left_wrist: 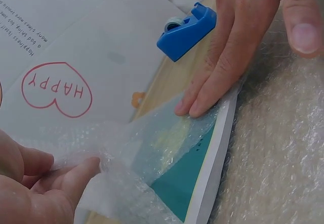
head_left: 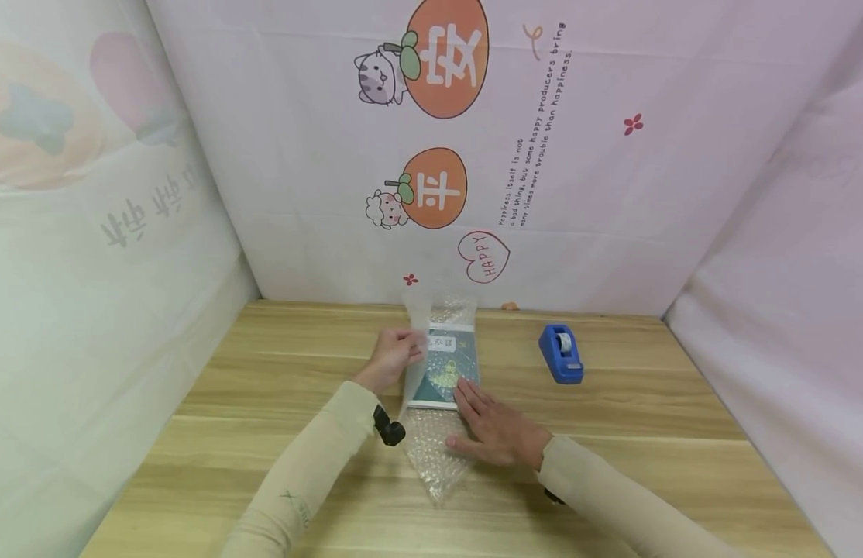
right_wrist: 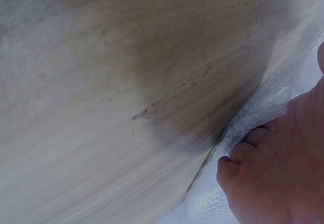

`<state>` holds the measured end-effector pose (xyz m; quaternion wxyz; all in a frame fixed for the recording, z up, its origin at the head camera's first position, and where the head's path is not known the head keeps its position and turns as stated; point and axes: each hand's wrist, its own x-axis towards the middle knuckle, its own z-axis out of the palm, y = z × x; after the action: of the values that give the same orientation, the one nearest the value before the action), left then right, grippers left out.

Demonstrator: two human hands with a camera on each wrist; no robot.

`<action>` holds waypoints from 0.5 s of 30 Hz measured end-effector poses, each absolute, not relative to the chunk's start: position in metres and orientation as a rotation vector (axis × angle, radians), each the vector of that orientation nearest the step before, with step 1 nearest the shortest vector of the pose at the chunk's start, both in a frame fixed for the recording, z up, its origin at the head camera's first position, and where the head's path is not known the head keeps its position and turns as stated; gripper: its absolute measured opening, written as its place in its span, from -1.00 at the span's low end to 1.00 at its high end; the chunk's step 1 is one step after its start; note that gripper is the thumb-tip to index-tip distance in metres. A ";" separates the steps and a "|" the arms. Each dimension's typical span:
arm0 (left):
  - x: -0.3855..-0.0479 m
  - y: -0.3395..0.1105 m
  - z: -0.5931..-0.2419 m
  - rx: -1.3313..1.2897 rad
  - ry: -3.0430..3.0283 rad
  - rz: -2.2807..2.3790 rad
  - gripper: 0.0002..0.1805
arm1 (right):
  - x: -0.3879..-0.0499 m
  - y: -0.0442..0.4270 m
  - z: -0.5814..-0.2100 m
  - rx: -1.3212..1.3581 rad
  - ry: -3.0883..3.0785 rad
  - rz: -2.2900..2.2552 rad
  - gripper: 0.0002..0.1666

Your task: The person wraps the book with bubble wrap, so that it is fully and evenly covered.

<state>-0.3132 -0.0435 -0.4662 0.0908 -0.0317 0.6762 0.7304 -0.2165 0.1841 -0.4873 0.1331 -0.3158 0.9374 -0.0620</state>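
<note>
A teal book (head_left: pixel 431 390) lies on a sheet of bubble wrap (head_left: pixel 434 457), with part of the wrap folded over its cover. My left hand (head_left: pixel 392 356) pinches the wrap's left flap, which stands raised beside the book. In the left wrist view the thumb and fingers of that left hand (left_wrist: pixel 45 183) meet on the clear film. My right hand (head_left: pixel 501 426) rests with straight fingers on the wrapped cover near the book's right edge. The left wrist view shows those fingertips (left_wrist: pixel 195 107) pressing the film onto the book. In the right wrist view the right hand (right_wrist: pixel 278 173) lies against the wrap.
A blue tape dispenser (head_left: pixel 562 355) with a roll of tape stands on the wooden table (head_left: pixel 320 341), right of the book. Printed cloth walls (head_left: pixel 299 155) enclose the table at the back and on both sides. The wrap's far end reaches the back wall.
</note>
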 end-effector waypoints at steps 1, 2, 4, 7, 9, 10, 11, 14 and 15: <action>-0.313 -0.042 -0.468 -0.096 2.031 2.163 -0.66 | -0.217 0.184 -0.487 -0.914 2.717 -0.183 0.14; -0.313 -0.040 -0.469 -0.096 2.051 2.155 -0.67 | -0.216 0.185 -0.487 -0.907 2.715 -0.182 0.14; -0.313 -0.038 -0.472 -0.092 2.076 2.148 -0.68 | -0.216 0.185 -0.487 -0.897 2.711 -0.175 0.15; -0.314 -0.034 -0.476 -0.083 2.098 2.149 -0.69 | -0.216 0.185 -0.488 -0.898 2.710 -0.178 0.16; -0.313 -0.031 -0.477 -0.083 2.111 2.149 -0.70 | -0.217 0.185 -0.489 -0.902 2.711 -0.175 0.15; -0.314 -0.030 -0.479 -0.084 2.119 2.147 -0.71 | -0.217 0.185 -0.489 -0.905 2.713 -0.176 0.15; -0.313 -0.028 -0.479 -0.083 2.129 2.139 -0.71 | -0.217 0.185 -0.489 -0.908 2.715 -0.183 0.15; -0.312 -0.025 -0.481 -0.072 2.187 2.093 -0.70 | -0.218 0.186 -0.490 -0.914 2.719 -0.182 0.12; -0.311 -0.024 -0.481 -0.065 2.207 2.072 -0.70 | -0.218 0.186 -0.490 -0.917 2.719 -0.189 0.11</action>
<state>-0.3111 -0.0239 -0.4807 0.0566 -0.0214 0.7278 0.6832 -0.2179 0.1858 -0.4899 0.1326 -0.3161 0.9371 -0.0652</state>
